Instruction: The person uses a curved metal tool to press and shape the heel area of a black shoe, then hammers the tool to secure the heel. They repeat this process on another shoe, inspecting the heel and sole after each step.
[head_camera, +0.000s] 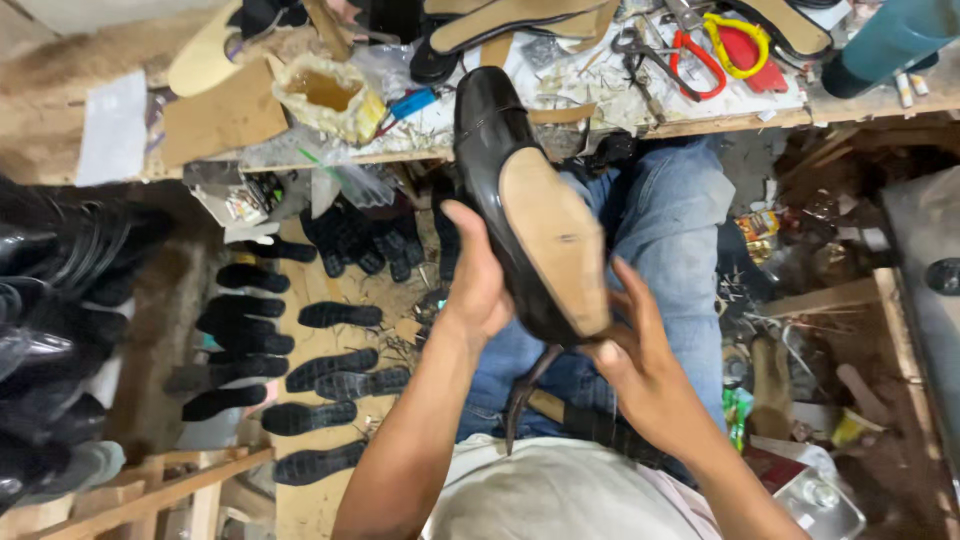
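A black glossy shoe (487, 130) is held sole-up over my lap, its tan leather sole (556, 240) facing the camera. My left hand (478, 280) grips the shoe's left side, thumb up along the upper. Under the heel end, my right hand (632, 350) supports the shoe with fingers spread against the sole's lower edge. A dark strap or tool (527, 395) hangs below the shoe toward my lap. My legs in blue jeans (668, 230) are under the shoe.
A cluttered wooden workbench (700, 125) ahead holds red-handled pliers (690, 60), a yellow-and-red tool (742, 42), tan insoles (500, 25) and a glue pot (325, 92). Several black rubber soles (325, 375) lie on the floor at left, beside stacked black shoes (50, 300). Scraps litter the right.
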